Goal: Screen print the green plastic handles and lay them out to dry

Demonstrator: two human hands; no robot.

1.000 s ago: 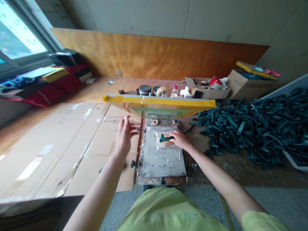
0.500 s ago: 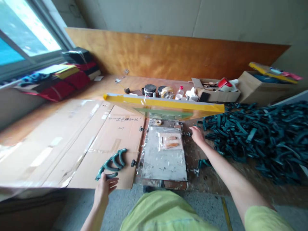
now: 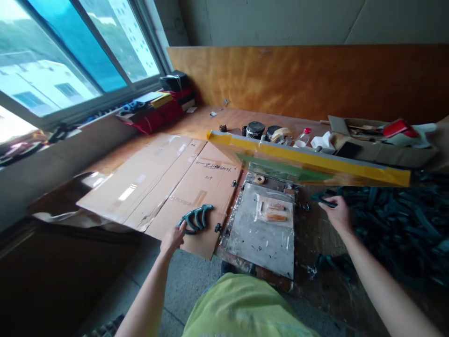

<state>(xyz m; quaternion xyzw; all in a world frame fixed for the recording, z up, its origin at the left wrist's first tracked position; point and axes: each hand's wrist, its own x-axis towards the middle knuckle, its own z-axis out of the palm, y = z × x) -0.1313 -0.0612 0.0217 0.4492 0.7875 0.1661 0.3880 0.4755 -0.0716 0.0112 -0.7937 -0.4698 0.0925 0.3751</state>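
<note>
Wkbench cardboard [image 3: 157,187] is holding teal plastic pieces [image 3: 195,218], L hand [image 3: 172,240] is touching them, fingers together, grip unclear, R hand [image 3: 336,215] pinching dark piece [image 3: 327,201] beside pile [image 3: 393,215].

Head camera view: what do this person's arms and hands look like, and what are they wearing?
The bare left hand and bare right hand wear no gloves, and no watch or bracelet shows. A pale lime-green shirt appears at the bottom of the view.
</note>
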